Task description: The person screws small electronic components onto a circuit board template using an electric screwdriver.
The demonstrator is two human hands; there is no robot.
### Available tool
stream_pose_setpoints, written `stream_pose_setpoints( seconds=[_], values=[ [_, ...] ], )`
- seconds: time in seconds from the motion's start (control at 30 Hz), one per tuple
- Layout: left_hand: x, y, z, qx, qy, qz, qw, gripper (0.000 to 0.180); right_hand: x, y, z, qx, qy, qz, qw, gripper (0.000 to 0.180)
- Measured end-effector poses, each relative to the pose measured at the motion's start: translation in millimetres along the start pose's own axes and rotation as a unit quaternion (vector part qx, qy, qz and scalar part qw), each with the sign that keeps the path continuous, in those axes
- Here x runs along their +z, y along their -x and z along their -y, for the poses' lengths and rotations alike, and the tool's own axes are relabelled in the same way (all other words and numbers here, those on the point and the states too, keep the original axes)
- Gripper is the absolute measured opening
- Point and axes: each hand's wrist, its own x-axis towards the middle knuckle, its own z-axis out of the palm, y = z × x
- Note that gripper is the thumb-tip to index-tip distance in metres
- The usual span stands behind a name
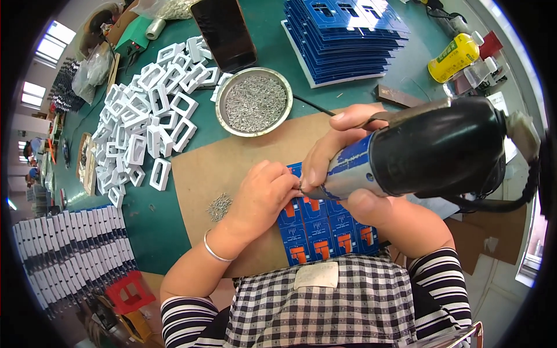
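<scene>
Blue-orange panel [316,228], black-and-blue tool [430,152], green tabletop [148,229], checked apron [325,310]

1 yellow bottle [455,57] stands near 1 clear bottle [473,76].

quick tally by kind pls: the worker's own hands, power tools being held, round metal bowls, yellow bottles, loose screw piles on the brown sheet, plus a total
Hands: 2 (left hand, right hand)
Power tool: 1
Round metal bowl: 1
Yellow bottle: 1
Loose screw pile: 1
Total: 6
</scene>
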Motion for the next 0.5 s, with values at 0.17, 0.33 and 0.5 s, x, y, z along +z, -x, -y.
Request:
stream_pose_setpoints(
  seconds=[0.17, 0.33, 0.5],
  values=[
    [4.0, -0.4, 2.3, 0.011, 0.013, 0.001, 1.000, 0.014, 4.5, -3.3, 1.0, -0.011, 0.000, 0.044, 0.999, 0.070],
    [5.5, 4.2, 6.2, -0.004, 0.044, -0.011, 0.999, 0.013, 3.5, -2.1, -4.5, 0.005, 0.012, 0.088, 0.996, 0.069],
    [4.9, 3.7, 7.7, 0.018, 0.020, -0.036, 0.999, 0.011, 16.9, -5.2, -0.6, -0.010, 0.134, 0.097, 0.986, 0.067]
  ],
)
